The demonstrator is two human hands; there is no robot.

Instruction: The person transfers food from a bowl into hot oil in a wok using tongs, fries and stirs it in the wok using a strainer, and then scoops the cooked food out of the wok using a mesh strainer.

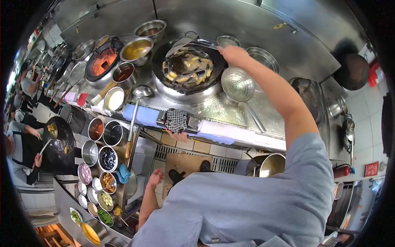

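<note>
My right hand (232, 54) is closed around the handle of a long metal cooking utensil (207, 43). Its broad grey head (177, 47) dips over the far left rim of a wok (154, 66). Inside the wok, dark and yellow pieces of food (189, 68) lie in a cloudy, bubbling liquid. My left hand (155, 178) hangs below the counter's front edge, fingers apart and holding nothing. A ladle (142, 91) leans down past the counter edge to the left of it. Right of the wok lies a perforated strainer (238, 84).
Metal pots, one with yellow oil (136, 49), stand left of the wok. A folded checkered cloth (177, 120) lies on the counter edge. Several ingredient containers, including green vegetables (105, 217), fill the left side. Another person (24, 144) works at a second wok (61, 154).
</note>
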